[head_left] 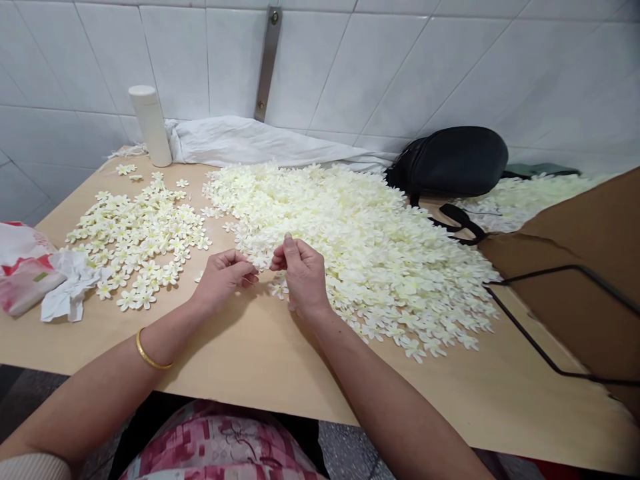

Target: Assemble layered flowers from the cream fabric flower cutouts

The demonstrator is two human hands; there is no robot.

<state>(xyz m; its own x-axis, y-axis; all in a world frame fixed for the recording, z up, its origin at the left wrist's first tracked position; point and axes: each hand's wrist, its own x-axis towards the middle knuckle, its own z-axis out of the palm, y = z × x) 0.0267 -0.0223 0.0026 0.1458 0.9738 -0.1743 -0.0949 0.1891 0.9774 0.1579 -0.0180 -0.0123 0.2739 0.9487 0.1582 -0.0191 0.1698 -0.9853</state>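
My left hand (223, 277) is closed in a pinch over the near middle of the table, a gold bangle on its wrist. Whatever lies between its thumb and fingers is too small to make out. Close by on the right, my right hand (303, 275) is also pinched, its thumb pointing up, and its grip hides what it may hold. A large heap of pale cream artificial flower heads (340, 227) spreads behind and to the right of my right hand. Left of my left hand lies a smaller, flatter pile of similar blossoms (143, 230).
A white bottle (153, 130) and white cloth (240, 140) stand along the tiled wall. Tissue pack (25, 267) and crumpled tissue (70, 283) lie left. A black bag (453, 160) sits behind the heap; brown cardboard (585, 273) and a thin black frame (540, 343) are right.
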